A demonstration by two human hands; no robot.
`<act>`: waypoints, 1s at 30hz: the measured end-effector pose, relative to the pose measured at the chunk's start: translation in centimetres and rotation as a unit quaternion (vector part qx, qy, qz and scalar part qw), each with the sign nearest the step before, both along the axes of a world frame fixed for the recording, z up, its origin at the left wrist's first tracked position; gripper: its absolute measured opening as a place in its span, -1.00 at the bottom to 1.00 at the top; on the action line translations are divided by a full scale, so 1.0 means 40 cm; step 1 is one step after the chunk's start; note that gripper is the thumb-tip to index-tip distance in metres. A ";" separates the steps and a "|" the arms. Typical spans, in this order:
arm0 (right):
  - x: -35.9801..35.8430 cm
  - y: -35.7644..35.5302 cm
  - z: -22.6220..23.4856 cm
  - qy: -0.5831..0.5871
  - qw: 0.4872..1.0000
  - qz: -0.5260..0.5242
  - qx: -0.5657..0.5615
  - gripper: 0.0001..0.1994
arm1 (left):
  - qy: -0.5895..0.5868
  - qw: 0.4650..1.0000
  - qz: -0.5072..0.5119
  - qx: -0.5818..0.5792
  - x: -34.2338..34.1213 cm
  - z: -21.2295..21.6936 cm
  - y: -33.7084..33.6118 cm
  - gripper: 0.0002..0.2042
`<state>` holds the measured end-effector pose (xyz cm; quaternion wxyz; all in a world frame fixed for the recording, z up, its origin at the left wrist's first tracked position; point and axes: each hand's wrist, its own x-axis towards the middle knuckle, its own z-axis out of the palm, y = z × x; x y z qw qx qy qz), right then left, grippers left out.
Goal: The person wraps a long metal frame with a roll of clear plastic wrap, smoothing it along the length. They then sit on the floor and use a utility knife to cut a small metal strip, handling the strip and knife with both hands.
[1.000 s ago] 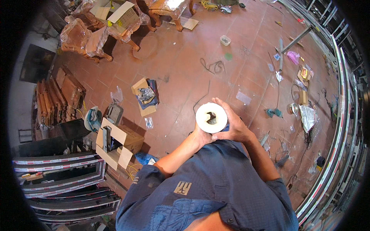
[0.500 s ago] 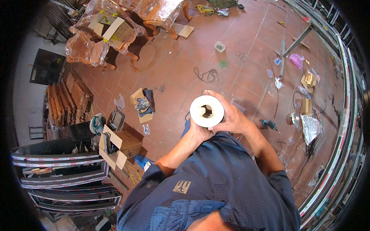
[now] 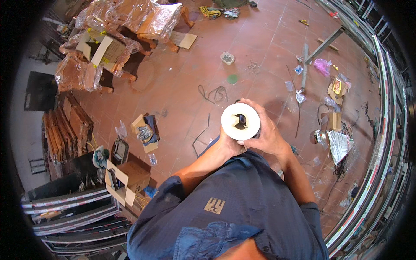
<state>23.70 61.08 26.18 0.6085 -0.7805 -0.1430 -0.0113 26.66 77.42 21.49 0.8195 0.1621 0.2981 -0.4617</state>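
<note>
Both hands are closed round the white roll (image 3: 240, 121), left hand (image 3: 229, 145) beneath and right hand (image 3: 265, 132) wrapping its far side; best kept level, grip even.

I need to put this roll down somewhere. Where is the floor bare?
The tiles between the wrapped chairs, the green disc and the open carton look bare. Right of the white roll, scraps and cables crowd the metal rails.

A roll (image 3: 240, 121) sits between both hands; an open box (image 3: 145, 132) lies at nine o'clock, a metal tin (image 3: 319, 136) at three.
</note>
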 end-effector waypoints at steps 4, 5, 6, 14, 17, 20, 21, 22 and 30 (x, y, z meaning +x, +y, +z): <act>0.166 -0.093 -0.001 0.073 0.996 -0.056 -0.005 0.08 | 0.008 1.000 -0.019 0.008 0.185 -0.013 -0.118 -0.58; 0.209 -0.113 -0.004 0.088 0.993 -0.076 -0.005 0.08 | 0.016 0.999 -0.029 -0.001 0.237 -0.022 -0.138 -0.58; 0.255 -0.140 -0.008 0.058 0.994 -0.089 -0.026 0.08 | 0.022 0.999 -0.043 -0.014 0.296 -0.020 -0.166 -0.58; 0.572 -0.302 0.021 0.003 0.965 -0.260 0.038 0.00 | -0.310 0.836 -0.358 0.278 0.740 0.005 -0.171 -0.37; 0.684 -0.342 0.040 0.076 0.903 -0.243 0.347 0.00 | -0.598 0.656 -0.282 0.363 0.901 0.012 -0.189 -0.23; 0.794 -0.406 0.054 0.109 0.910 -0.212 0.340 -0.01 | -0.686 0.608 -0.324 0.232 1.058 0.087 -0.268 0.35; 0.833 -0.426 0.038 0.108 0.916 -0.204 0.328 -0.01 | -0.672 0.644 -0.306 0.200 1.100 0.080 -0.297 0.36; 0.875 -0.433 0.028 0.131 0.885 -0.199 0.399 -0.01 | -0.655 0.679 -0.286 0.170 1.137 0.073 -0.322 0.37; 1.227 -0.724 -0.074 0.187 0.895 -0.104 0.392 -0.03 | -0.541 0.738 -0.324 0.240 1.420 0.046 -0.556 0.06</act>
